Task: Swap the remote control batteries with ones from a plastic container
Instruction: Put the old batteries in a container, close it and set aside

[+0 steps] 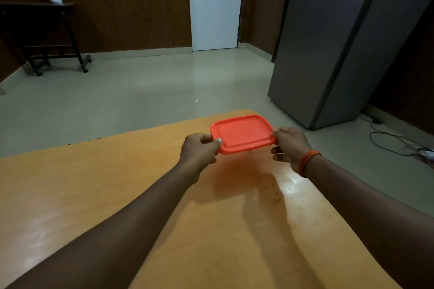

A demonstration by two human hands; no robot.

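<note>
Both hands are out in front of the person, holding one plastic container [243, 134] between them above the far end of the orange table [94, 195]. The left hand [199, 151] pinches the container's left short edge, thumb on top of the red lid. The right hand [290, 145], with orange bands at the wrist, grips the right short edge in the same way, fingers curled under. The lid appears seated; the body beneath it is almost wholly hidden, so the contents cannot be told.

Judging by this, the task is at its very start: the container is not yet opened, no battery has been taken out, and nothing has been swapped. Everything is left to do.

The count: one container, one lid, two hands. No remote control and no batteries are in view anywhere near the hands.
</note>
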